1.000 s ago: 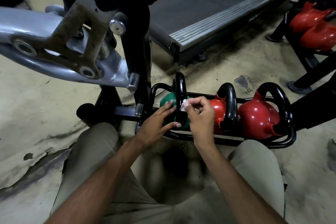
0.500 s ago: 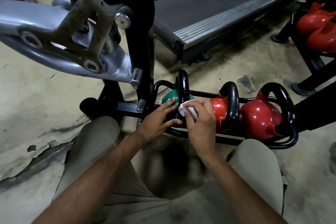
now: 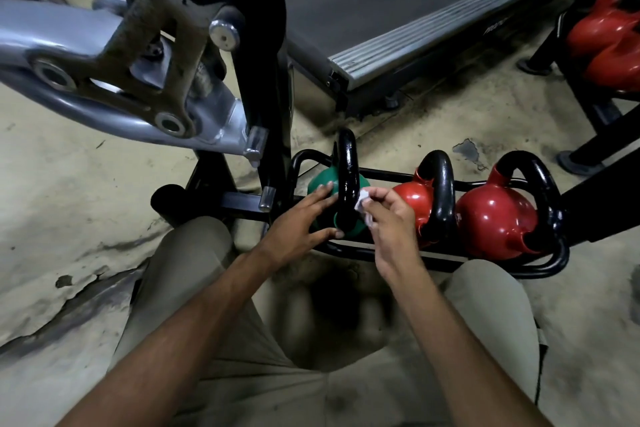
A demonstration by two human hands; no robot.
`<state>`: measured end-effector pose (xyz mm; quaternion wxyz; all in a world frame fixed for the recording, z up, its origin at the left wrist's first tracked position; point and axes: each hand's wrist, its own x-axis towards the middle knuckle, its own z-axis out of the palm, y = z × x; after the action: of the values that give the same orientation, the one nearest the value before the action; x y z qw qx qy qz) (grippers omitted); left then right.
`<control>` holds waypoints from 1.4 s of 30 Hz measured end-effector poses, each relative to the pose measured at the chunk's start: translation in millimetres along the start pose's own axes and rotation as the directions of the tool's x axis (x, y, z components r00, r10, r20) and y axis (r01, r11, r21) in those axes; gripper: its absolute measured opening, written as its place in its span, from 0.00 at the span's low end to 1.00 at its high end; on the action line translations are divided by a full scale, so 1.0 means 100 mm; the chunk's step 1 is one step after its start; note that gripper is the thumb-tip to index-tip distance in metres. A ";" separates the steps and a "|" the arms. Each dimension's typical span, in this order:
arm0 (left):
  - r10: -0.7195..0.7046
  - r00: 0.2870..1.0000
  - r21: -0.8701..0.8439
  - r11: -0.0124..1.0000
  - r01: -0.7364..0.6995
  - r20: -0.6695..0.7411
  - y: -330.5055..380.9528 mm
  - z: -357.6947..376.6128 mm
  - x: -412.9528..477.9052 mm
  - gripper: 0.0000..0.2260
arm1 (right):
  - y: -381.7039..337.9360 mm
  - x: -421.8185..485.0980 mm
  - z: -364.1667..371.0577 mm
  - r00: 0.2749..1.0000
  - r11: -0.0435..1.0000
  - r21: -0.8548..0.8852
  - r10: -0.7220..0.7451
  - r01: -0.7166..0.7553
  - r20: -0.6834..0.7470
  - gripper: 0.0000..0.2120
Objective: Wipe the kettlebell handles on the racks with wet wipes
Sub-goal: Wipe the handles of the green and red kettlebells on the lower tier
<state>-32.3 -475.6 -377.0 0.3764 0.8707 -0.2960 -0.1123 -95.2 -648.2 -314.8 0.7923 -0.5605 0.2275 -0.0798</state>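
Observation:
A green kettlebell (image 3: pixel 320 184) with a glossy black handle (image 3: pixel 347 177) sits at the left end of a low black floor rack (image 3: pixel 540 269). Two red kettlebells (image 3: pixel 412 201) (image 3: pixel 491 218) with black handles stand to its right. My left hand (image 3: pixel 298 222) rests on the green bell with straight fingers, left of the handle. My right hand (image 3: pixel 388 218) pinches a small white wet wipe (image 3: pixel 363 201) against the right side of that handle.
A grey machine frame (image 3: pixel 104 80) with a black upright (image 3: pixel 266 62) hangs over the left. A treadmill deck (image 3: pixel 415 10) lies behind. A second rack with red kettlebells (image 3: pixel 609 42) stands at the far right. Worn concrete floor (image 3: pixel 86 201) surrounds; my knees flank the rack.
My right hand has slid the wipe along the green kettlebell's handle, down and then back up its right side. My left hand has stayed on the bell.

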 end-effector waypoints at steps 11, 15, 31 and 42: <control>0.018 0.998 -0.078 0.997 -0.022 -0.057 0.01 0.00 -0.03 0.26 | -0.28 0.09 0.27 0.474 -0.590 -0.430 -0.090 0.684 0.876 0.14; 0.005 0.998 -0.076 0.997 -0.010 -0.055 -0.01 0.01 -0.04 0.29 | -0.33 0.05 0.27 0.406 -0.650 -0.300 0.015 0.698 0.914 0.11; 0.009 0.999 0.011 1.000 -0.009 -0.031 0.00 -0.02 -0.01 0.31 | -0.02 0.19 0.00 0.987 0.970 -0.241 0.071 -0.035 0.144 0.12; 0.008 0.999 0.025 1.000 -0.007 -0.033 0.02 -0.03 0.01 0.35 | 0.04 -0.16 -0.18 0.827 0.577 -0.601 -0.467 0.554 0.313 0.07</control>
<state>-31.5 -475.7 -373.2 0.3707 0.8760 -0.2944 -0.0929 -118.2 -656.3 -319.1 0.4915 -0.8510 0.0210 -0.1836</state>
